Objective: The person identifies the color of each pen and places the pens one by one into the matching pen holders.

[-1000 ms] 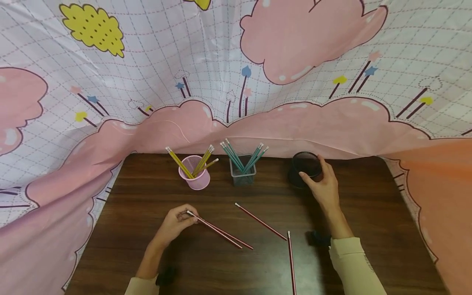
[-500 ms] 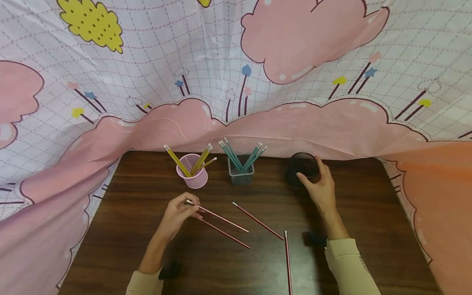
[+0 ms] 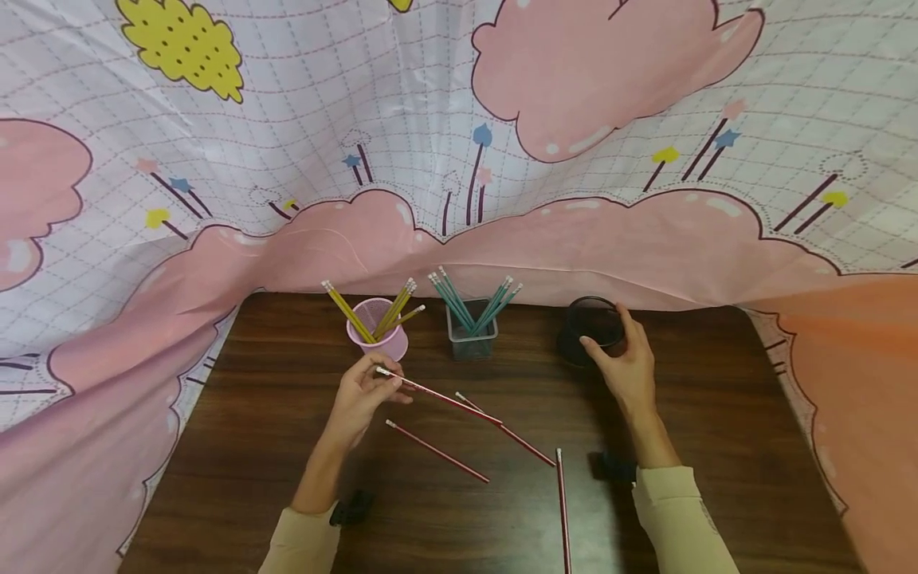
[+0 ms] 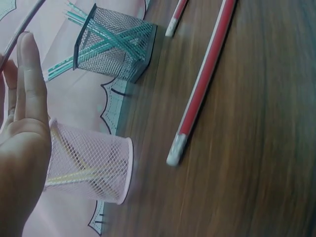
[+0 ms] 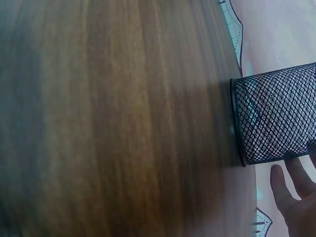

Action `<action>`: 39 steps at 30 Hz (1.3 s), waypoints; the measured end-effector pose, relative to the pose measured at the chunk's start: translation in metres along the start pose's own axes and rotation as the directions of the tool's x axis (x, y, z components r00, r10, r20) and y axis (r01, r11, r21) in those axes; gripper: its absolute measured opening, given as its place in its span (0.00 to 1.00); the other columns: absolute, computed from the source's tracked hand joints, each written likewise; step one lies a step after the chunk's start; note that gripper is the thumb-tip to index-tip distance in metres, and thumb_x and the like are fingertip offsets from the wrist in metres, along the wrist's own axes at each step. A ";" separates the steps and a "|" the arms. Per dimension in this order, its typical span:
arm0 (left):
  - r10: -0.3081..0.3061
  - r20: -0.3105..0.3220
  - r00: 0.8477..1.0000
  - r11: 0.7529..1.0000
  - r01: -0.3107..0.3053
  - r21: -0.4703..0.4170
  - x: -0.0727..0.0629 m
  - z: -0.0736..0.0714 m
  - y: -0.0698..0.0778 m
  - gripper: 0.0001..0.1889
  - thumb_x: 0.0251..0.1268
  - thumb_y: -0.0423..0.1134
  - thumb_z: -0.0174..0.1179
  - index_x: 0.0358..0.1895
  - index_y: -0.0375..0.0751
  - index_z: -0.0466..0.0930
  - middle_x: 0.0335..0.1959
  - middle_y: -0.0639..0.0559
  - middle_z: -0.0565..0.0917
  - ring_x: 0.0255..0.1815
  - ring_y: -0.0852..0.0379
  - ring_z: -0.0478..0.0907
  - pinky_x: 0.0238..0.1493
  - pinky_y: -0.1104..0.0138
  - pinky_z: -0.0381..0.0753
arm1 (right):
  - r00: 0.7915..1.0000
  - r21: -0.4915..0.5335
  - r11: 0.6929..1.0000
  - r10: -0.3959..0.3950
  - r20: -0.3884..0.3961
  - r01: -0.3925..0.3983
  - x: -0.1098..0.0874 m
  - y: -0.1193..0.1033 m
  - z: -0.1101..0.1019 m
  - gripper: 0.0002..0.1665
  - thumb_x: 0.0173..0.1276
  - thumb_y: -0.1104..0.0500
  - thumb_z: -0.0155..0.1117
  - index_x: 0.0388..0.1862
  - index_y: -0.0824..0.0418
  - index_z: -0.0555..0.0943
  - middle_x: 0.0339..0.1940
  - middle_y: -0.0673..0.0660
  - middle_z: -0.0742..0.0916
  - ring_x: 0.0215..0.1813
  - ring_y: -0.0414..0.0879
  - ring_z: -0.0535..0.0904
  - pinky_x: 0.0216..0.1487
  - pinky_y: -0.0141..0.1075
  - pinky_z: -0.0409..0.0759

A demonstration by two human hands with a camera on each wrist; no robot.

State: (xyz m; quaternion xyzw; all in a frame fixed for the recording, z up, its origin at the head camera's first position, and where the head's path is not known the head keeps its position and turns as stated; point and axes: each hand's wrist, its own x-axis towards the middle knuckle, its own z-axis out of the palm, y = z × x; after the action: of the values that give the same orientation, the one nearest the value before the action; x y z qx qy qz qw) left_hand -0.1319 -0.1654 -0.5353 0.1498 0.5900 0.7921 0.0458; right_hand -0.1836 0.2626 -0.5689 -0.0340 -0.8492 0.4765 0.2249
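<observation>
Between thumb and fingers my left hand [image 3: 366, 391] pinches a red pencil [image 3: 452, 400] near its white eraser end, raised above the table. In the head view this pencil overlaps another red pencil [image 3: 527, 443] lying on the wood. Two more lie there: one red pencil [image 3: 439, 451] below the left hand, one red pencil [image 3: 562, 510] toward the front edge. At the back right my right hand [image 3: 631, 371] grips a round black mesh pencil cup [image 5: 276, 116], thumb and fingers around its rim. No pencils show in that cup.
A round pink mesh cup [image 3: 393, 347] with yellow pencils [image 3: 349, 312] stands at the back left. Next to it is a square dark mesh cup [image 3: 473, 348] of teal pencils [image 3: 450, 296]. A patterned cloth [image 3: 574, 247] hangs right behind the table [image 3: 244, 446].
My left hand has lifted one red pencil off the table and moved it up and to the right; the pencil beside it stays lying. The right hand keeps holding the black cup in place.
</observation>
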 end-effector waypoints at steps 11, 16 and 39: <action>0.021 -0.075 0.997 0.997 -0.026 -0.070 0.018 0.026 -0.005 0.05 0.68 0.25 0.60 0.42 0.34 0.75 0.45 0.43 0.74 0.36 0.52 0.83 0.38 0.53 0.87 | 1.000 0.013 1.000 0.018 0.002 -0.018 -0.002 0.000 0.000 0.51 0.55 0.57 0.81 0.76 0.50 0.67 0.63 0.62 0.78 0.58 0.55 0.75 0.51 0.28 0.67; 0.093 -0.085 0.992 0.987 -0.103 -0.120 0.034 0.037 -0.006 0.06 0.69 0.25 0.59 0.42 0.38 0.75 0.45 0.45 0.75 0.38 0.49 0.84 0.38 0.55 0.87 | 1.000 0.019 1.000 0.016 -0.021 -0.016 -0.003 0.002 0.000 0.50 0.55 0.57 0.81 0.76 0.49 0.68 0.62 0.61 0.79 0.58 0.56 0.75 0.52 0.34 0.68; 0.280 -0.175 0.944 0.957 -0.290 -0.031 0.080 0.099 -0.009 0.10 0.69 0.25 0.58 0.44 0.22 0.67 0.39 0.46 0.78 0.33 0.58 0.81 0.32 0.53 0.87 | 0.998 0.052 0.998 0.027 -0.062 -0.023 -0.005 0.005 0.008 0.50 0.54 0.59 0.81 0.75 0.49 0.69 0.61 0.59 0.79 0.56 0.49 0.73 0.53 0.38 0.69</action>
State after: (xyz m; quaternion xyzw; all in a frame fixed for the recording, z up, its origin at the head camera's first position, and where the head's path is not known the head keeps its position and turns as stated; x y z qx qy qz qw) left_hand -0.1805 -0.0517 -0.5038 0.1647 0.5415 0.8163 -0.1151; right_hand -0.1834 0.2576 -0.5777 -0.0538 -0.8289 0.4995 0.2460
